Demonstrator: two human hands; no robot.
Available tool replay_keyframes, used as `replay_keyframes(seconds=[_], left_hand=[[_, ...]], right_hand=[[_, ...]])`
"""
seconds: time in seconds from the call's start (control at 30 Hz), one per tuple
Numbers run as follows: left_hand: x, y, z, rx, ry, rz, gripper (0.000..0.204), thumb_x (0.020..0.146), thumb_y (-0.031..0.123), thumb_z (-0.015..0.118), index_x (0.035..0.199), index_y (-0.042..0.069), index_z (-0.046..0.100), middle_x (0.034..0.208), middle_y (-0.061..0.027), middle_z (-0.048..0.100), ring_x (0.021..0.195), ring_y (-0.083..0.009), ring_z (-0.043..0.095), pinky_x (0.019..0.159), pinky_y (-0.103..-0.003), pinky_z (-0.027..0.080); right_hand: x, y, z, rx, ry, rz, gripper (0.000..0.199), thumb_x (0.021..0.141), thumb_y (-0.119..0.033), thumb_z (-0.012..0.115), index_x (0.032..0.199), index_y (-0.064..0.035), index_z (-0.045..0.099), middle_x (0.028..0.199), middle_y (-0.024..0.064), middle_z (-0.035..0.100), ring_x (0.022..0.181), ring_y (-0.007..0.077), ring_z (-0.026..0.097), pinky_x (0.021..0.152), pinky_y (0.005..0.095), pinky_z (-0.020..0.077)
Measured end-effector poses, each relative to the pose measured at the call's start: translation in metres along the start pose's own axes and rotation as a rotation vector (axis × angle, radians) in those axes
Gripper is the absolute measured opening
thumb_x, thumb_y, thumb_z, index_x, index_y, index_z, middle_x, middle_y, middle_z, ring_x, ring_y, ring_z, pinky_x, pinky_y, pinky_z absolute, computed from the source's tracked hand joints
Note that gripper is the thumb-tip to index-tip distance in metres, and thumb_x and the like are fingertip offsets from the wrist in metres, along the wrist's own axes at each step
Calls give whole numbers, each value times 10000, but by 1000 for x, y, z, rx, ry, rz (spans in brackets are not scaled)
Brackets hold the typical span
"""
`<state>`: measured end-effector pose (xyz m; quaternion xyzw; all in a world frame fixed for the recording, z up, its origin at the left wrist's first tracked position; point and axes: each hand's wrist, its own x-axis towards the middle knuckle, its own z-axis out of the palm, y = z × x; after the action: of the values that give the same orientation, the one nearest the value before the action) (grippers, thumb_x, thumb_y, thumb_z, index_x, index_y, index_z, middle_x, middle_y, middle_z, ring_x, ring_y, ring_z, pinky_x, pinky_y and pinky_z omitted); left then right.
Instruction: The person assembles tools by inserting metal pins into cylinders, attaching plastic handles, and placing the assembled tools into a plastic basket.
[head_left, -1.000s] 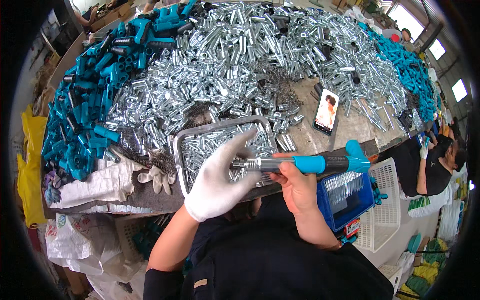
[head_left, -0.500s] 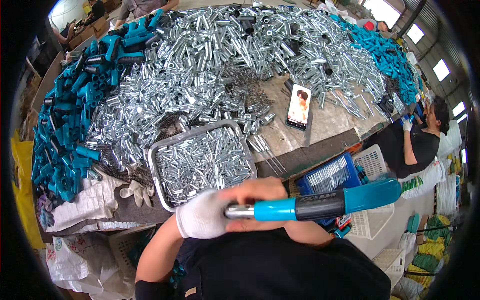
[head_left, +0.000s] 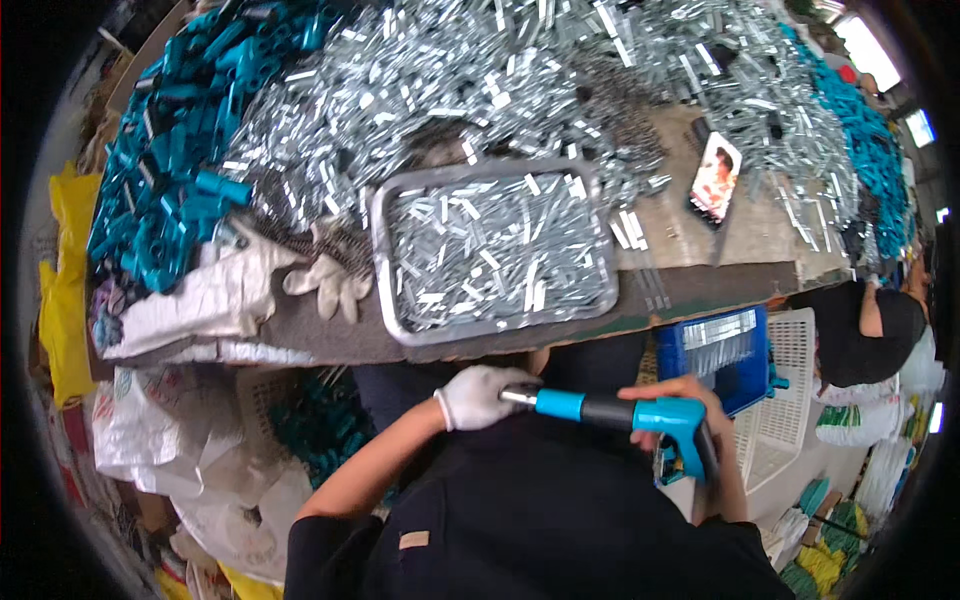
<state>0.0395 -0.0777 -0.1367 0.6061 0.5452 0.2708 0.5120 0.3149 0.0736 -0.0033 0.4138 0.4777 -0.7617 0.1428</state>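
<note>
Held low against the body, below the table [head_left: 700,285] edge: a pistol-shaped tool [head_left: 610,412] with teal body, black mid-sleeve and bare steel nose, lying roughly level across the lap.

Left hand [head_left: 478,396], in a white cotton glove, closed around the steel nose end; fingertips hidden behind the fist. Right hand [head_left: 690,410], bare, wrapped over the teal rear housing just above the black grip that drops away below it. Both grips shut on the tool, one at each end, black sleeve bare between them.

Handling, judged from looks only: rigid throughout, no flex expected between the two holds. Likely moderately heavy for its size, weight probably biased toward the metal nose, so two-handed support sensible. Plated steel nose probably slick; glove helps there. Plastic housing offers the surer purchase; pistol grip the natural single-hand hold. Not fragile.

Beyond the left-hand grip, up on the table: metal tray [head_left: 380,235] heaped with short zinc-plated steel pins [head_left: 490,250]. Left of tray, a spare white glove [head_left: 325,282]. Farther off, a big pile of teal plastic sleeves [head_left: 170,190]. Beyond the right-hand grip: blue plastic crate [head_left: 725,355] just beside, white basket [head_left: 785,410] next to it, a phone [head_left: 715,178] lying on the tabletop. Another person's dark-clothed arm [head_left: 870,320] at far right, apart.
</note>
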Motion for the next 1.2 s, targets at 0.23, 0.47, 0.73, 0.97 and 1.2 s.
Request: replay_keyframes(seconds=[0.23, 0.47, 0.73, 0.97, 1.2], left_hand=[[16, -105, -1, 425, 233, -183, 377, 832, 189, 539, 1194, 112, 609, 1138, -185, 617, 1084, -376, 567, 937, -463, 440], [-23, -167, -41, -459, 800, 65, 634, 917, 299, 563, 1456, 65, 326, 1498, -113, 344, 1379, -275, 313, 1162, -403, 206], [-25, -218, -14, -522, 799, 149, 548, 970, 280, 466, 1467, 115, 308, 1526, -85, 306, 1387, -256, 301, 1167, -395, 205], [-38, -178, -28, -92, 862, 55, 613, 861, 150, 646, 1413, 53, 397, 1464, -119, 399, 1335, -253, 377, 1131, -383, 271], [-36, -171, -28, -298, 796, 24, 703, 814, 237, 708, 1422, 69, 398, 1486, -132, 371, 1366, -277, 338, 1154, -391, 220]], right_hand=[[66, 33, 31, -199, 322, -59, 480, 832, -202, 722, 1265, -39, 593, 723, 27, 629, 581, 95, 567, 553, 261, 476], [187, 49, 47, -810, 275, -121, 467, 858, -388, 629, 1216, -90, 610, 977, 113, 701, 940, 384, 643, 831, 443, 487], [260, 65, 44, -1049, 225, -379, 449, 927, -401, 552, 1275, -119, 562, 1330, 155, 530, 1231, 362, 469, 1049, 461, 354], [275, 61, 57, -1292, 307, -420, 416, 936, -343, 471, 1266, -106, 562, 1322, 174, 529, 1226, 371, 470, 1034, 477, 365], [268, 52, 68, -1303, 328, -374, 375, 960, -276, 420, 1246, -88, 575, 1287, 171, 562, 1210, 359, 499, 1020, 451, 382]])
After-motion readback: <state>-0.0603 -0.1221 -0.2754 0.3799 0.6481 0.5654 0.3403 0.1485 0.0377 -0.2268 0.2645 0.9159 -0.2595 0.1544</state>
